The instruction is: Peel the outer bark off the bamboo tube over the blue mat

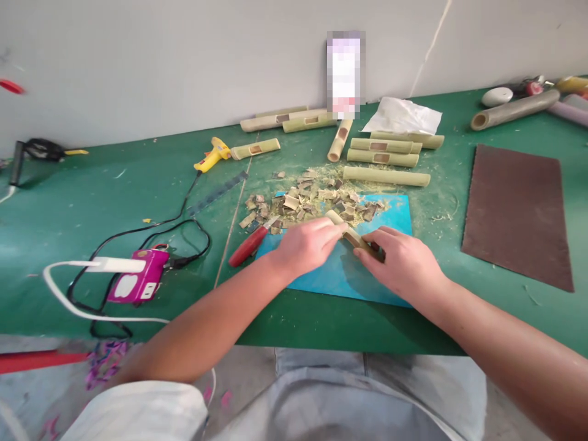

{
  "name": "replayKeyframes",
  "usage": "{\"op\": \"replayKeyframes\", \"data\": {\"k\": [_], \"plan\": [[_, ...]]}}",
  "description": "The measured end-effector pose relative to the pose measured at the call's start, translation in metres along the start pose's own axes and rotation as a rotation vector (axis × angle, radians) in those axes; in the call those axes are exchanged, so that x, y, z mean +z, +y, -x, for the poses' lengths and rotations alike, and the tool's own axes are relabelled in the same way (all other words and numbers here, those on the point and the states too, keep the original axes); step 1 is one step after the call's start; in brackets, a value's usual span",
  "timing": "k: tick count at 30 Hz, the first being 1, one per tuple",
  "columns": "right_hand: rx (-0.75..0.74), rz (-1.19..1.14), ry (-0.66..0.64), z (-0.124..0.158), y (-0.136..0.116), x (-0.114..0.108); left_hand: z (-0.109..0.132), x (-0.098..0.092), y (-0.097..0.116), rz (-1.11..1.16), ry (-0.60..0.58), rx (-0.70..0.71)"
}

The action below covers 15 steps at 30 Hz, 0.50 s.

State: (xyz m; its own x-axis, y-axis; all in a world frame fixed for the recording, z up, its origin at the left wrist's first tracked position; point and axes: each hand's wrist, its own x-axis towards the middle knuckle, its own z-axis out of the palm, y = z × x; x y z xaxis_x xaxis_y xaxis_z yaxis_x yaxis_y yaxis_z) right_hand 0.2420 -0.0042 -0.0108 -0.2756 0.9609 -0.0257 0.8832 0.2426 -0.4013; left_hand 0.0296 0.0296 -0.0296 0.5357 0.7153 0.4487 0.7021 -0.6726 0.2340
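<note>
A short bamboo tube (353,236) with an opening cut in its side lies slantwise between my two hands, over a blue mat (321,275). My left hand (309,245) is closed at its far part, fingers pressed against the bamboo. Around the near end my right hand (395,254) is curled, thumb and fingers gripping it. Bamboo chips (294,202) and shavings are heaped just beyond the hands. Left of my left hand, a red-handled knife (250,245) rests with its blade toward the chips.
Several notched bamboo tubes (386,176) lie at the back, near white paper (403,116) and a propped phone (344,73). A brown sheet (519,214) is at right. At left are a yellow glue gun (214,155), a purple power adapter (138,275) and looping cables.
</note>
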Motion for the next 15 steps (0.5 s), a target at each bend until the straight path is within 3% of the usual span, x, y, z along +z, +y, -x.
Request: {"op": "replayKeyframes", "data": {"k": [9, 15], "plan": [[-0.056, -0.03, 0.04, 0.002, 0.001, 0.0, -0.003, -0.001, -0.012, 0.0, 0.032, -0.033], [-0.009, -0.007, 0.03, 0.002, 0.0, 0.001, 0.0, 0.0, -0.003, 0.053, 0.001, 0.013]]}}
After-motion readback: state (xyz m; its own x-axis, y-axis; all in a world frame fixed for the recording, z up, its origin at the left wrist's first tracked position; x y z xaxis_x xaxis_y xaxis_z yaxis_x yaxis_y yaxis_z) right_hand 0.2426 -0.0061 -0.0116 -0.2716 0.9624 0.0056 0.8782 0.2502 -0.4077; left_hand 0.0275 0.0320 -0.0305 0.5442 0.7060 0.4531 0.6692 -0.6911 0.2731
